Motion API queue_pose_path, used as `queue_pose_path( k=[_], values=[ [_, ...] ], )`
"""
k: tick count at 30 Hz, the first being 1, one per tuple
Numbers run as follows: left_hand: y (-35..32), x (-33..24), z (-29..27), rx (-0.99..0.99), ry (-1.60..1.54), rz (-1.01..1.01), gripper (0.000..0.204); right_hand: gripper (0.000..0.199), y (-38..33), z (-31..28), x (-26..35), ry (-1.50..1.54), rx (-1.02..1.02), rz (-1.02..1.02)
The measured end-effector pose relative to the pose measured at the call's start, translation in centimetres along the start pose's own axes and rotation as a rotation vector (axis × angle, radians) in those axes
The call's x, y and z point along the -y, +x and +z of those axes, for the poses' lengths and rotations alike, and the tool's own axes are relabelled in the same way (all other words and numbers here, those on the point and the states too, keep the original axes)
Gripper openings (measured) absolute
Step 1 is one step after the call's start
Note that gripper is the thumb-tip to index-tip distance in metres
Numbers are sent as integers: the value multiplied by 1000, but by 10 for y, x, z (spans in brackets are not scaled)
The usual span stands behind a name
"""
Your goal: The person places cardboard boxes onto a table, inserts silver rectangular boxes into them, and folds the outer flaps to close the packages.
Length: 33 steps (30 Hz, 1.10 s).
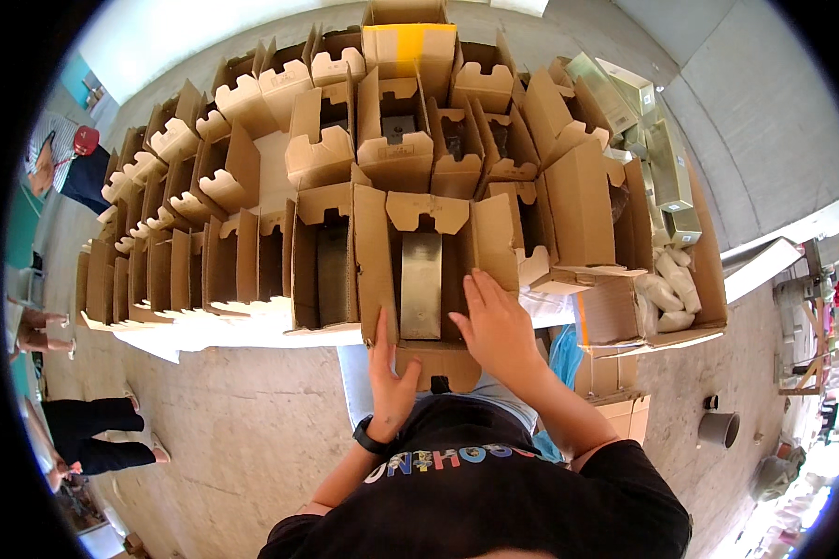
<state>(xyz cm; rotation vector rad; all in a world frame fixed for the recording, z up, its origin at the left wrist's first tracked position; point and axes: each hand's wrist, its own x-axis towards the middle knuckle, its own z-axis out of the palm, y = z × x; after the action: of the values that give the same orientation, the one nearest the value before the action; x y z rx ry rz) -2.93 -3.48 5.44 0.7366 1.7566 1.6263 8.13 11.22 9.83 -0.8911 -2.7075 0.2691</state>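
Observation:
Directly in front of me stands an open cardboard box (376,256) with its flaps raised. Inside it lies a long rectangular metal piece (421,284) with a dull gold-grey sheen. My left hand (393,380) rests at the box's near left corner, fingers stretched along the left flap and thumb apart on the near flap. On the right side, my right hand (499,326) lies with spread fingers against the right flap, its thumb pointing inward. Just left of this box is another open carton (324,261) with a darker piece inside.
Rows of open cartons (238,177) fill the table to the left and far side. At right, metal cases (667,168) are stacked above a larger box holding white wrapped bundles (678,279). A bin (719,429) stands on the floor. Other people (93,433) are at the left.

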Motion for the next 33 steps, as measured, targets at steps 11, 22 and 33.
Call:
queue_pose_path(
  k=[11, 22, 33],
  values=[
    [-1, 1, -3, 28, 44, 19, 81, 73, 66, 22, -22, 74, -63, -92],
    [5, 20, -22, 188, 64, 210, 76, 69, 80, 44, -45, -113, 37, -287],
    [16, 6, -27, 266, 312, 420, 96, 64, 75, 44, -46, -120, 45, -292]
  ],
)
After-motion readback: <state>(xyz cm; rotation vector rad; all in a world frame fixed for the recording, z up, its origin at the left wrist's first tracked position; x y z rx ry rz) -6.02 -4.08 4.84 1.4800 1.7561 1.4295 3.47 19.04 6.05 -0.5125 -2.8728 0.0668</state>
